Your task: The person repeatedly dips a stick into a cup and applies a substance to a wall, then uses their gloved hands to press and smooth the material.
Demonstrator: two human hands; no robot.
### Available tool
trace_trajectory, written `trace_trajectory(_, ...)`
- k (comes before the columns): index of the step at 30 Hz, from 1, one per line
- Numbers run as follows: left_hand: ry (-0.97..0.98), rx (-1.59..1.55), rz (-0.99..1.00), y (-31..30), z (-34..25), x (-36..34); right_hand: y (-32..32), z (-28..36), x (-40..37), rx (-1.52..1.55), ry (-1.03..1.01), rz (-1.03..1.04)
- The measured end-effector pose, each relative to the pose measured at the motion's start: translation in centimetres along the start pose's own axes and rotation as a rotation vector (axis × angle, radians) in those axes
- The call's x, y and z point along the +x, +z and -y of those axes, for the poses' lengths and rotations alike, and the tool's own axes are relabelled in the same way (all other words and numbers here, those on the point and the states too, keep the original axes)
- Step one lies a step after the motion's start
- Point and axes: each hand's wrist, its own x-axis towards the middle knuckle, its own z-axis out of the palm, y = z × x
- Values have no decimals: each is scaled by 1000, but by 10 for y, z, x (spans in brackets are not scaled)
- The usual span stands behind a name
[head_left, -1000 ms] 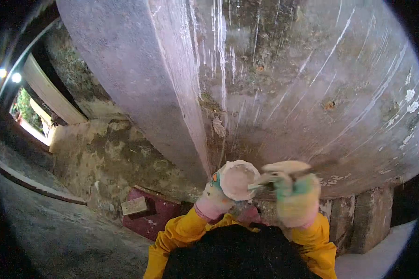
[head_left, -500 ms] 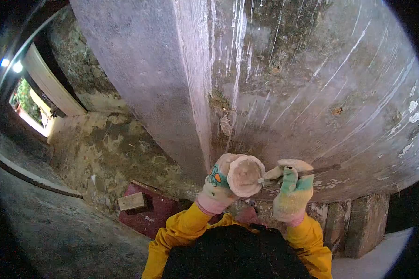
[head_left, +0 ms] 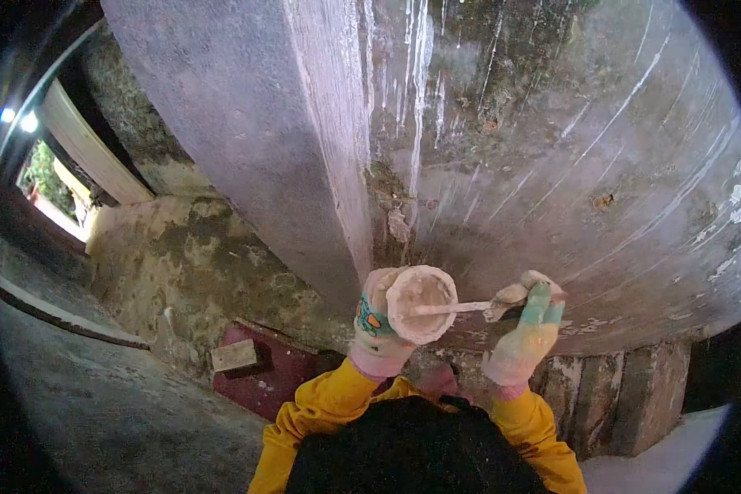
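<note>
1. Right hand (head_left: 528,336), right of cup (head_left: 421,337): fingers pinch pale tool (head_left: 466,308), its end across cup's mouth.
2. Left hand (head_left: 379,329), left of cup: fingers wrapped round it.
3. Judgement: keep cup steady, tool strokes slow; pale contents (head_left: 420,290) could spill.
4. Streaked wall (head_left: 510,206) beyond cup.

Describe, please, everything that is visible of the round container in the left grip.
The round container has an uneven rim, crusted with a pale, plaster-like coating. Inside is a pinkish-white, pasty substance. Its opening faces the camera. The gloved left grip holds it from its left side, before the stained wall. A thin pale stick, held in the right grip, extends across the opening; whether its tip touches the substance is unclear. The container's material cannot be told.
</note>
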Motion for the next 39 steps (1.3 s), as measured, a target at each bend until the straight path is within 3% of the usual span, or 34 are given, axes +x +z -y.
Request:
trace_trajectory(4,-37,-154,-57,-14,7,3,3,15,0,-99,-162,-65)
trace_trajectory(6,53,-48,237,-8,-5,7,4,17,6,-114,-234,-63)
trace_trajectory(7,60,-48,243,-6,-5,8,6,17,9,-52,-160,-69)
trace_trajectory(9,-33,-165,-75,-2,-2,4,12,16,15,12,-89,-68)
trace_trajectory(10,-27,-167,-73,-8,3,6,17,15,17,15,-98,-85)
trace_trajectory(12,338,970,-24,-22,13,13,28,11,22,17,-111,-99)
trace_trajectory(16,191,687,-64,-26,17,13,52,4,30,5,-67,-52)
trace_trajectory(18,282,1065,-85,-26,14,12,71,4,30,144,-52,-71)
trace_trajectory(21,358,1205,-103,-40,18,17,78,-4,37,155,-121,-38)
trace_trajectory(22,358,1203,-104,-41,20,17,81,-5,39,138,-153,-32)
trace_trajectory(24,155,621,-137,-35,19,20,85,-3,41,131,-151,-25)
trace_trajectory(28,173,636,-168,-22,8,18,92,1,47,141,-176,0)
trace_trajectory(31,197,659,-64,-15,2,24,99,9,53,111,-230,21)
trace_trajectory(34,184,560,-144,-13,0,29,106,23,58,55,-245,29)
trace_trajectory(36,457,1214,-37,-14,-4,31,107,32,61,-12,-267,149)
trace_trajectory(37,457,1213,-36,-14,-3,33,111,40,60,-79,-259,107)
trace_trajectory(39,194,584,-154,-15,2,37,114,50,58,-163,-326,108)
